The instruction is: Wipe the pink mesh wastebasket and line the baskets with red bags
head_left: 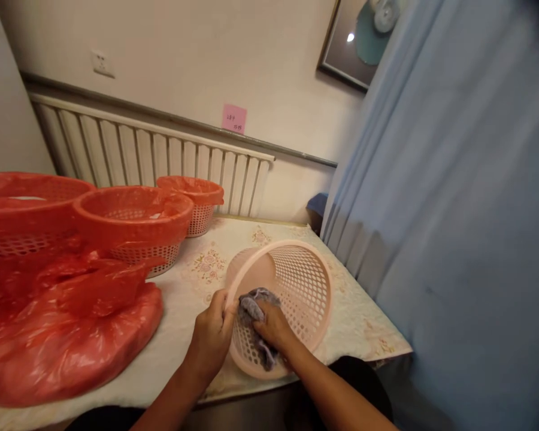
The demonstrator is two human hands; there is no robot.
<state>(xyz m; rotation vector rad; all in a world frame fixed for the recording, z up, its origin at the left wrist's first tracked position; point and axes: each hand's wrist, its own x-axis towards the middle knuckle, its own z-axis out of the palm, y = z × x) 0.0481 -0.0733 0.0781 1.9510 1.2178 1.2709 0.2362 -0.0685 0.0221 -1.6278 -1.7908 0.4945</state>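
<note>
A pale pink plastic basket with a perforated wall lies tipped on its side on the table, its mouth facing me. My left hand grips the basket's rim at the left, fingers wrapped over the edge. Inside the mouth, my right hand is closed on a bunched grey-purple cloth, which presses against the inner left wall. One end of the cloth hangs down toward the lower rim. Some fingertips of the right hand are hidden by the cloth.
Several baskets lined with red plastic bags, such as the middle one, stand at the left. A full red plastic bag lies before them on the flowered tablecloth. A radiator runs behind; a blue curtain hangs at the right.
</note>
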